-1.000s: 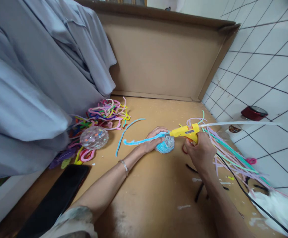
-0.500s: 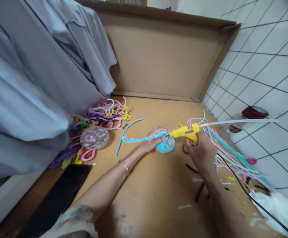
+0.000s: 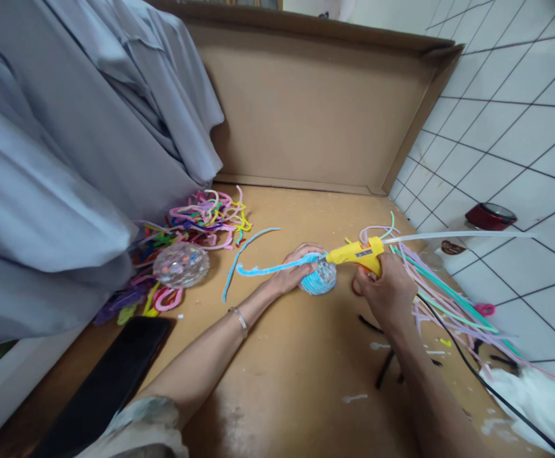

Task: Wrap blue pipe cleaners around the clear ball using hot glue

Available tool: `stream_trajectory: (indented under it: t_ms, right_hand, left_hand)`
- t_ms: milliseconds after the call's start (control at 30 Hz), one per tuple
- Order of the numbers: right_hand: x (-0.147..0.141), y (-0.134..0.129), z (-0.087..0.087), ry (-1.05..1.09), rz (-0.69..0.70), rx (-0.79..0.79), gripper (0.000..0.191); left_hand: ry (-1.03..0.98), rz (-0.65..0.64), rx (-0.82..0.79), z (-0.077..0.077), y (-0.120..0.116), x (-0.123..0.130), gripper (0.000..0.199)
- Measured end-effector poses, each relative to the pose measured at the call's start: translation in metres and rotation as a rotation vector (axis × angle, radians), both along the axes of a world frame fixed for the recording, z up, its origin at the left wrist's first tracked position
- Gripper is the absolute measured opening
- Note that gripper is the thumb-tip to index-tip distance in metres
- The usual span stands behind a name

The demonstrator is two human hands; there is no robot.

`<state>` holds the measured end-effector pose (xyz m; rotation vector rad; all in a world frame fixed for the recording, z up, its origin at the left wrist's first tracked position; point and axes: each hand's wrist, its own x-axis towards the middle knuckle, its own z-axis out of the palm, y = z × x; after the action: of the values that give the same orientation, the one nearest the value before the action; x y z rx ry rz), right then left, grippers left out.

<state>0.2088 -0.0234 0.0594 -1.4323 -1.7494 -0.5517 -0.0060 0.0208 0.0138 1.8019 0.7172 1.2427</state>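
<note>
My left hand (image 3: 299,270) is closed around a small clear ball (image 3: 326,275) partly wrapped in blue pipe cleaner. The loose end of that blue pipe cleaner (image 3: 263,270) trails leftward over my wrist. In my right hand (image 3: 389,286) is a yellow hot glue gun (image 3: 356,252), its nozzle touching the ball near the wrapped edge. A long translucent glue stick (image 3: 449,236) sticks out of the gun's back. Another blue pipe cleaner (image 3: 235,261) lies curved on the table, left of the ball.
At left, a clear faceted ball (image 3: 181,265) sits by a heap of colourful pipe cleaners (image 3: 205,219); a black phone (image 3: 110,375) lies nearer. Straight pastel pipe cleaners (image 3: 454,305), a black cord (image 3: 468,359) and white tissue (image 3: 535,401) are at right. A cardboard panel (image 3: 316,108) stands behind.
Almost nothing differs. The loose blue end over my left wrist looks slightly straighter at its bend; both hands, the ball and the glue gun stay in place.
</note>
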Motion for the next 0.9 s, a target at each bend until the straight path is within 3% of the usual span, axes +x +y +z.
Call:
stream_trajectory:
  t_ms: [900]
  right_hand:
    - [0.0011, 0.0019, -0.0024, -0.002, -0.005, 0.012, 0.009]
  left_hand:
    - [-0.027, -0.017, -0.011, -0.0024, 0.0008, 0.0003, 0.040]
